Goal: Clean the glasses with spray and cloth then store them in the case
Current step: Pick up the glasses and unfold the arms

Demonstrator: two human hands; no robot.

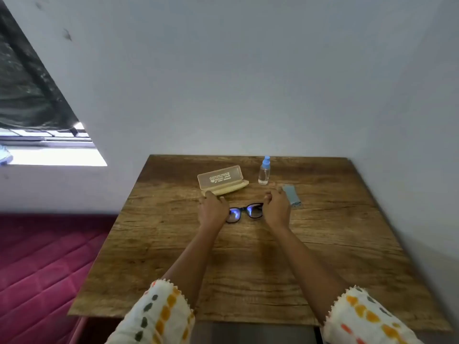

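Both hands flank the glasses (246,212): my left hand (213,211) and right hand (277,208) lie loosely curled, holding nothing. Case (222,181) sits open beyond my left, cloth (291,194) beside my right.

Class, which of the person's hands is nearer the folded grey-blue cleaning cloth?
Right. The right hand lies just beside the folded grey-blue cleaning cloth; the left hand sits across the black-framed glasses.

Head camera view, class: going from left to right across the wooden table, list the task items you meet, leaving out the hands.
Open beige case → black-framed glasses → spray bottle → folded grey-blue cloth.
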